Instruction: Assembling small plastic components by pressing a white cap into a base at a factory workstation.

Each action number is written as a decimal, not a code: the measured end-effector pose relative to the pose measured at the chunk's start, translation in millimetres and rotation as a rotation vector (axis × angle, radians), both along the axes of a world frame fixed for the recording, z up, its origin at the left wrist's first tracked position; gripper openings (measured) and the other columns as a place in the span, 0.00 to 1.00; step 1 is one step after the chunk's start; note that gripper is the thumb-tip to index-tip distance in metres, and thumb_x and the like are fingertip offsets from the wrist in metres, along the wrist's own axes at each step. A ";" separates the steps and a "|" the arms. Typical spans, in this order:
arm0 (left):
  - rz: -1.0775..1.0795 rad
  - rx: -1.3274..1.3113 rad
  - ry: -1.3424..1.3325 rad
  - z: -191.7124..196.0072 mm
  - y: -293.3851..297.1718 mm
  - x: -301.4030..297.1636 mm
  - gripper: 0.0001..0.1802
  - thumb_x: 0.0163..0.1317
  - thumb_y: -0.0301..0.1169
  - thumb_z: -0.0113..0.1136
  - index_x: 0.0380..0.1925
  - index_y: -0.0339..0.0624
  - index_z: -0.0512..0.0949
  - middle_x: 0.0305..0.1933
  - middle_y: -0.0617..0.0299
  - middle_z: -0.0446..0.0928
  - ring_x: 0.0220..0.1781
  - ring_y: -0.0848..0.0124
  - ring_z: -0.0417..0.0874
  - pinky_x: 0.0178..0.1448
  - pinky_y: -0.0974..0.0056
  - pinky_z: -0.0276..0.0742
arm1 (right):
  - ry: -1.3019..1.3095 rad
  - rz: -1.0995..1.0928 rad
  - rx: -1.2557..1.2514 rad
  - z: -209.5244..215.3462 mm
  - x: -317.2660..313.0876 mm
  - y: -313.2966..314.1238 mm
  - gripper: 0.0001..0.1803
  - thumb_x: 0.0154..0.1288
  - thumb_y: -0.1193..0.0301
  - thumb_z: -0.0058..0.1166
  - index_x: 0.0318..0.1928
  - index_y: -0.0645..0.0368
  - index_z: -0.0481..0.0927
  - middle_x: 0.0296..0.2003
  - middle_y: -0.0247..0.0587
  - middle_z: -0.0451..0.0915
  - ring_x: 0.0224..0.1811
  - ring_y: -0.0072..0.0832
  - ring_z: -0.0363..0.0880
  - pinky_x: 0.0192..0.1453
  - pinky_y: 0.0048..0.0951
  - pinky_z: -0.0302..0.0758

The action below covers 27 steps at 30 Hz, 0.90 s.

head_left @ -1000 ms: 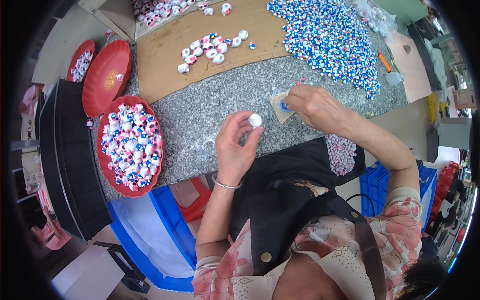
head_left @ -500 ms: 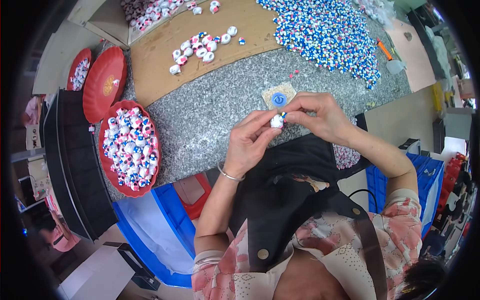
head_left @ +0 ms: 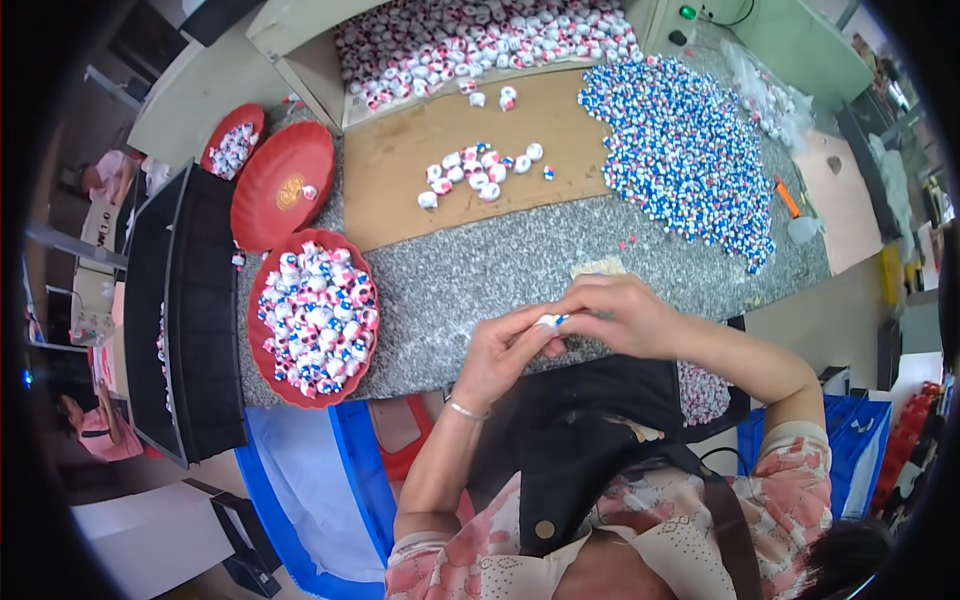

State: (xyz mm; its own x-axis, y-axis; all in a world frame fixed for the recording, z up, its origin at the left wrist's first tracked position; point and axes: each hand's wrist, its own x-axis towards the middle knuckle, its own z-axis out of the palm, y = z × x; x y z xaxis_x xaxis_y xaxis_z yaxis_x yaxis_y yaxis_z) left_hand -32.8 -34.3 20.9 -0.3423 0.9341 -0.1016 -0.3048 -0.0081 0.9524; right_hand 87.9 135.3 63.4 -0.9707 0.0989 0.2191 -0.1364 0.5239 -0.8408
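Over the front of the granite worktop (head_left: 450, 275), my two hands meet at a small white toy piece (head_left: 547, 321). My left hand (head_left: 497, 350) holds it between thumb and fingers. With thumb and forefinger, my right hand (head_left: 628, 315) pinches a tiny blue-and-white part (head_left: 561, 319) against its side. Fingers cover much of both, so how far they are joined cannot be made out. Just beyond my right hand lies a beige pad (head_left: 597, 267), mostly hidden by that hand.
A scalloped red dish (head_left: 254, 310) at left holds similar white, pink and blue pieces; two more red dishes stand behind it. Brown cardboard (head_left: 400, 220) bears loose white pieces. A blue-and-white heap of parts (head_left: 690, 150) and an orange-handled tool (head_left: 787, 197) lie at right.
The view has shifted, showing more of the bin at the back. My right fingers have closed in around the white piece, and the pad's blue disc is now hidden.
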 end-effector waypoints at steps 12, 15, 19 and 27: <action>0.882 -0.179 1.470 56.7 -38.1 -105.9 0.19 0.55 0.20 0.58 0.49 0.36 0.76 0.55 0.44 0.71 0.57 0.48 0.73 0.61 0.53 0.69 | 0.142 -0.173 0.691 -53.1 -97.0 120.2 0.08 0.58 0.76 0.53 0.39 0.62 0.79 0.36 0.49 0.79 0.40 0.46 0.80 0.44 0.40 0.77; 0.752 -0.093 1.379 33.7 16.6 -109.5 0.15 0.53 0.20 0.60 0.42 0.37 0.76 0.47 0.47 0.74 0.51 0.48 0.77 0.54 0.52 0.73 | 0.071 -0.116 0.851 -60.9 -101.9 127.2 0.06 0.53 0.77 0.52 0.34 0.60 0.77 0.32 0.47 0.77 0.37 0.45 0.79 0.42 0.42 0.77; 0.681 -0.399 1.301 -14.8 57.2 -133.8 0.12 0.52 0.27 0.64 0.37 0.38 0.76 0.40 0.47 0.75 0.46 0.48 0.78 0.49 0.50 0.74 | 0.015 -0.141 0.920 -55.0 -105.4 106.3 0.10 0.51 0.78 0.51 0.37 0.60 0.76 0.34 0.47 0.77 0.39 0.43 0.80 0.41 0.42 0.78; 0.712 -0.259 1.271 -30.5 73.9 -143.2 0.13 0.55 0.28 0.64 0.38 0.37 0.73 0.34 0.52 0.76 0.36 0.56 0.80 0.41 0.56 0.76 | -0.016 -0.273 0.808 -42.5 -79.6 112.4 0.12 0.57 0.79 0.51 0.43 0.64 0.75 0.38 0.50 0.77 0.42 0.44 0.80 0.42 0.41 0.77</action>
